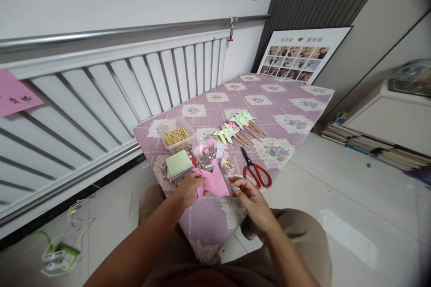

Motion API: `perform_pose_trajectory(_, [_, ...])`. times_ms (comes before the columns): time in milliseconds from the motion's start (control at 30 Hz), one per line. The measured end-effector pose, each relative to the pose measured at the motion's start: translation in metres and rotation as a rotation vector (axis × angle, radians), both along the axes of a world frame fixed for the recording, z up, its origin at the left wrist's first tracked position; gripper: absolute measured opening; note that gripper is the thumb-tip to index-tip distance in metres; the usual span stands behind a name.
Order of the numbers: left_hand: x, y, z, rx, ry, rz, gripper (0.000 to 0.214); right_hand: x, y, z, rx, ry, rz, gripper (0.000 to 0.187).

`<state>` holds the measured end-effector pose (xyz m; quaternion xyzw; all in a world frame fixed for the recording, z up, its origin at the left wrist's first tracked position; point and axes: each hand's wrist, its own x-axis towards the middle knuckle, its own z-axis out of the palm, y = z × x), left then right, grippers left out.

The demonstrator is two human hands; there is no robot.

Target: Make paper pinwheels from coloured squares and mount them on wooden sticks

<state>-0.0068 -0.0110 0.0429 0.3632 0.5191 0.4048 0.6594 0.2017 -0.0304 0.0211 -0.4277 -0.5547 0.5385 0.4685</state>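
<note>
My left hand [192, 188] is closed on a sheet of pink paper [217, 183] with cut, bent flaps, gripping it at its left side above the table's near corner. To the right of the paper, my right hand [248, 195] is half curled, thumb and fingers apart, and I see nothing between them. Red-handled scissors [256, 171] lie just beyond that hand. Past the paper sit a pink heart-shaped dish [204, 151] of small metal pins and a small clear container [228, 164] with short wooden pieces. A stack of coloured paper squares [178, 163] lies beside my left hand.
A clear plastic box [176, 134] of wooden sticks stands on the flowered tablecloth [259, 98]. Several finished paper pinwheels [229, 132] on sticks lie in a row further back. A radiator [134, 85] borders the left side; a photo board [299, 56] leans behind the table.
</note>
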Motion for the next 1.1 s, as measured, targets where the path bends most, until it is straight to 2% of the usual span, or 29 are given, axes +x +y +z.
perform_pose_trajectory(100, [-0.009,0.007,0.008,0.011,-0.015,-0.133,0.006,-0.002,0.0,0.022,0.123,-0.132,0.225,0.018])
perform_pose_trajectory(200, [-0.015,0.012,0.011,0.003,0.017,-0.215,0.006,-0.01,-0.004,0.036,0.165,-0.206,0.331,0.029])
perform_pose_trajectory(533, [-0.023,0.018,0.009,-0.01,0.127,-0.331,0.007,-0.013,-0.011,0.045,0.338,-0.475,0.286,0.054])
perform_pose_trajectory(733, [-0.024,0.016,0.014,-0.008,0.181,-0.371,0.005,-0.012,-0.009,0.042,0.415,-0.537,0.353,0.037])
perform_pose_trajectory(933, [-0.018,0.01,0.02,0.013,0.253,-0.37,0.008,-0.014,-0.007,0.04,0.297,-0.425,0.308,0.014])
perform_pose_trajectory(1100, [-0.014,0.006,0.02,0.057,0.309,-0.388,0.008,-0.019,-0.007,0.042,0.211,-0.408,0.266,0.018])
